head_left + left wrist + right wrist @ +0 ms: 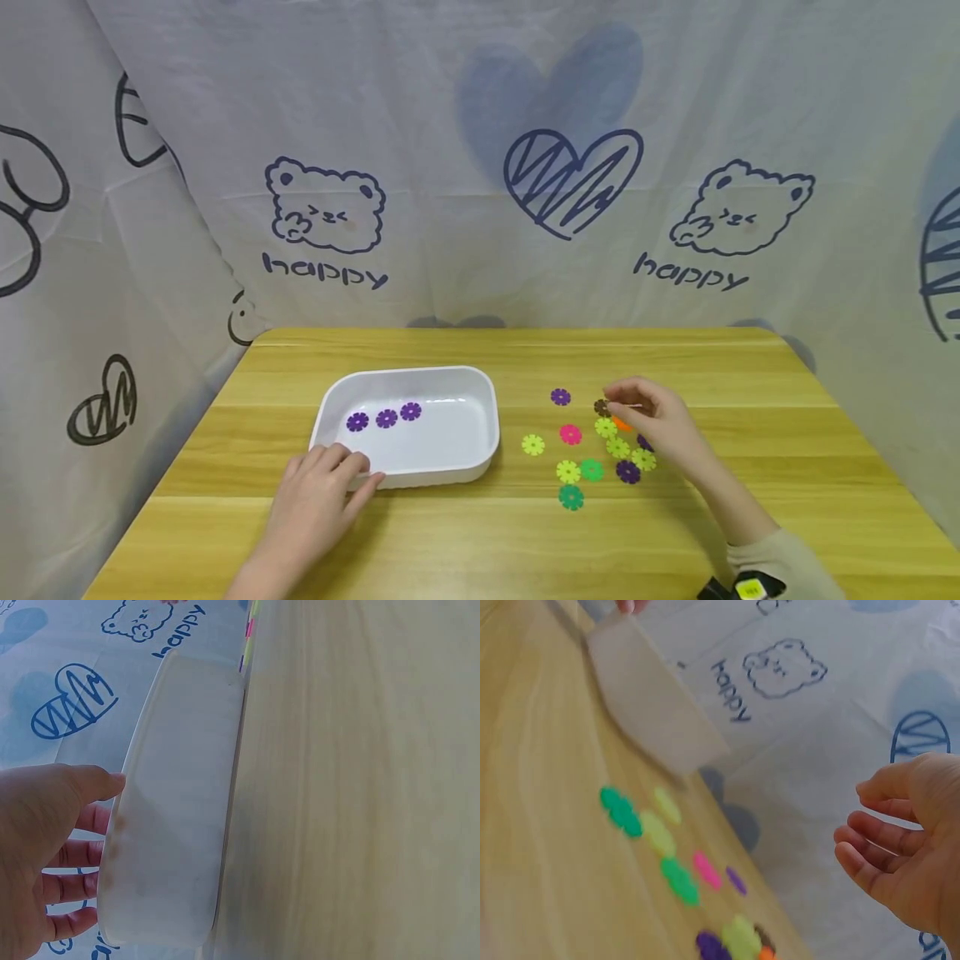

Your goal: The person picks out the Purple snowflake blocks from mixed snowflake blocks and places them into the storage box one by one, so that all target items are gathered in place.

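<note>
My left hand (321, 492) is at the near left corner of a white plastic tray (442, 478). In the left wrist view its thumb (109, 782) lies at the rim, and the fingertips go behind the tray's wall, where they are hidden. Inside the tray lie three purple snowflake discs, one of them this disc (386, 418). My right hand (660, 421) hovers over loose discs, beside a brown disc (602, 407) and an orange disc (621, 423). In the right wrist view its fingers are loosely bent, with nothing between them.
Right of the tray lie several more discs: a pink disc (571, 434), a dark green disc (572, 497), a light green disc (592, 470), yellow ones and purple ones. They lie on a wooden table (465, 550). A printed cloth (450, 275) hangs behind it.
</note>
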Motion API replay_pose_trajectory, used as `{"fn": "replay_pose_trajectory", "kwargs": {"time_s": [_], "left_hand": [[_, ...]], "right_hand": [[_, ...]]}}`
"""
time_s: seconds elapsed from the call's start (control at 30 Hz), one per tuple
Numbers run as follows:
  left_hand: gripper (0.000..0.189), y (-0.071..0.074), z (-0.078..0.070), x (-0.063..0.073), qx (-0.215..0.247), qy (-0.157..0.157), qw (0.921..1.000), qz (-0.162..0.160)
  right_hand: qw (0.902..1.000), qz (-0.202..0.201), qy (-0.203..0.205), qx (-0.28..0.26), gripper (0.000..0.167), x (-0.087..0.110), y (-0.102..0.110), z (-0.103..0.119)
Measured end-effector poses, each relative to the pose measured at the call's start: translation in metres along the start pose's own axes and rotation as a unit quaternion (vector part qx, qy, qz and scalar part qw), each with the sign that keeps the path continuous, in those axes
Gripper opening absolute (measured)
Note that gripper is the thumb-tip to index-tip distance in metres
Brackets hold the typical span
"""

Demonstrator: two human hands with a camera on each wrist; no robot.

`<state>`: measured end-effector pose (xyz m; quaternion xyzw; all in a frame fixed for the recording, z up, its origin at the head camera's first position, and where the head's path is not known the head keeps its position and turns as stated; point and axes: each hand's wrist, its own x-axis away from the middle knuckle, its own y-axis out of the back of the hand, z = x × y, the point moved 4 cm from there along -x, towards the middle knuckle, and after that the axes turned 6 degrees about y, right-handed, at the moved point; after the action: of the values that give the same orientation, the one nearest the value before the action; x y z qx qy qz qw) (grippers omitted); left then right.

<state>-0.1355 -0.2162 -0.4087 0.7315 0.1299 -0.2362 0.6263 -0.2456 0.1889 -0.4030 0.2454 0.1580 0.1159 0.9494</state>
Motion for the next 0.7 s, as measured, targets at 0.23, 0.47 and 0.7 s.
{"fn": "replay_pose_trajectory", "kwargs": {"time_s": [0.23, 0.47, 0.7], "left_hand": [[0.021, 0.0, 0.0, -0.001, 0.002, -0.003, 1.0, -0.007], [0.021, 0.001, 0.0, -0.001, 0.003, -0.009, 0.9998, -0.015], [0.021, 0.001, 0.0, -0.001, 0.003, -0.008, 0.9999, -0.013]], "right_hand": [[0.9997, 0.018, -0.012, 0.013, 0.031, 0.017, 0.008, -0.021], [0.9969, 0.06, -0.03, 0.041, 0.029, 0.03, 0.005, -0.041], [0.9913, 0.093, -0.052, 0.078, 0.028, 0.038, -0.001, -0.054]]}}
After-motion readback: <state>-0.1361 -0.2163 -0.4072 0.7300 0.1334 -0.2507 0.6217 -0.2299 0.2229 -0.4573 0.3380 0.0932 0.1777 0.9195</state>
